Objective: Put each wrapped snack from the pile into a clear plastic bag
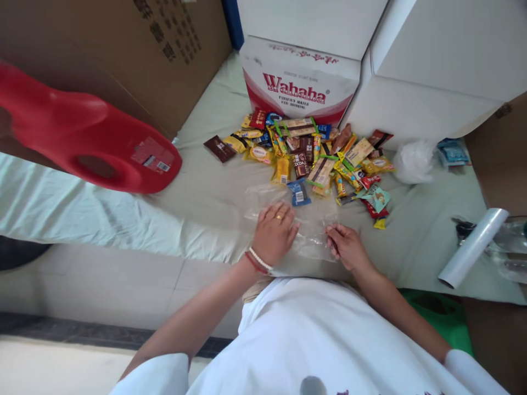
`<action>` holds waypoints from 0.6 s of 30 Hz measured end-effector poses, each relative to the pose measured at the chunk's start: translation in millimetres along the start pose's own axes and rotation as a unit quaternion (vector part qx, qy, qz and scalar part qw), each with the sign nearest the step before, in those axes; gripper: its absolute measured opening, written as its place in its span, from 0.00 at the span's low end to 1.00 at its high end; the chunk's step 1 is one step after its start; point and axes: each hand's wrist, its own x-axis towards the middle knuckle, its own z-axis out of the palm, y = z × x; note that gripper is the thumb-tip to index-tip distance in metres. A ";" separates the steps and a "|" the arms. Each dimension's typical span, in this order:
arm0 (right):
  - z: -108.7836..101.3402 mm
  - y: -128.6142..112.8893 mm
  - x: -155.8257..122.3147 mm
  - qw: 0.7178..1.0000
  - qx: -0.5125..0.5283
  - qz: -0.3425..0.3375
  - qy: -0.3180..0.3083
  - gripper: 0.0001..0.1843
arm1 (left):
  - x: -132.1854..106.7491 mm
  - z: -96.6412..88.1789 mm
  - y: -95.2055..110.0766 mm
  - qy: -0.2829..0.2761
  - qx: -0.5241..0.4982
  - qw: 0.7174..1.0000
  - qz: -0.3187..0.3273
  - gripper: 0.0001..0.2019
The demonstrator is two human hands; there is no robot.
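Note:
A clear plastic bag (pixel 310 227) lies flat on the cloth-covered surface in front of me. My left hand (pixel 275 231) rests palm down on its left part, fingers stretched out. At the bag's right edge, my right hand (pixel 345 244) is closed, pinching the thin plastic between thumb and fingers. A blue snack packet (pixel 299 192) lies at the bag's far edge; whether it is in the bag or on it I cannot tell. Just beyond spreads a pile of small wrapped snacks (pixel 302 144) in yellow, brown, red and green.
Behind the snacks stands a white and red Wahaha carton (pixel 302 82). A large red jug (pixel 119 142) is at the left, near a brown cardboard box (pixel 123 49). To the right are a crumpled white plastic bag (pixel 415 161), a blue packet (pixel 453 152) and a roll of film (pixel 473 248).

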 end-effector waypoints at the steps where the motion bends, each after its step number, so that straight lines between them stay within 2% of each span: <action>1: -7.0 6.2 -6.7 1.000 -0.002 -0.004 0.020 0.24 | -0.8 8.9 -6.3 -0.040 0.011 0.999 -0.019 0.25; 3: -26.7 20.3 -20.3 0.998 -0.014 0.001 0.059 0.24 | -8.6 21.8 -22.8 -0.100 0.020 0.995 -0.017 0.35; 5: -51.9 31.2 -31.5 0.996 -0.066 0.024 0.058 0.24 | -22.5 25.9 -37.4 -0.114 0.022 0.993 0.007 0.40; 7: -78.1 31.1 -36.7 0.982 -0.182 0.016 0.043 0.24 | -37.4 22.3 -45.0 -0.076 0.031 0.997 -0.003 0.38; 8: -89.7 25.1 -36.1 0.965 -0.259 -0.013 0.052 0.25 | -43.8 19.1 -45.7 -0.043 0.033 0.998 -0.011 0.35; 10: -104.9 0.8 -27.3 0.896 -0.411 -0.118 0.114 0.26 | -53.0 13.5 -41.6 0.004 0.011 1.000 0.018 0.25; 12: -105.2 -35.2 -7.5 0.800 -0.518 -0.248 0.173 0.21 | -57.1 13.3 -33.0 -0.013 -0.043 0.993 0.110 0.18; 13: -99.2 -54.7 6.3 0.756 -0.550 -0.309 0.173 0.19 | -57.2 15.6 -28.3 -0.040 -0.069 0.985 0.151 0.16; 15: -77.1 -90.5 40.4 0.686 -0.602 -0.395 0.103 0.20 | -54.2 23.7 -20.4 -0.088 -0.093 0.975 0.180 0.14; 18: -35.0 -126.1 99.1 0.616 -0.654 -0.437 -0.049 0.30 | -45.8 32.6 -16.8 -0.112 -0.075 0.979 0.151 0.11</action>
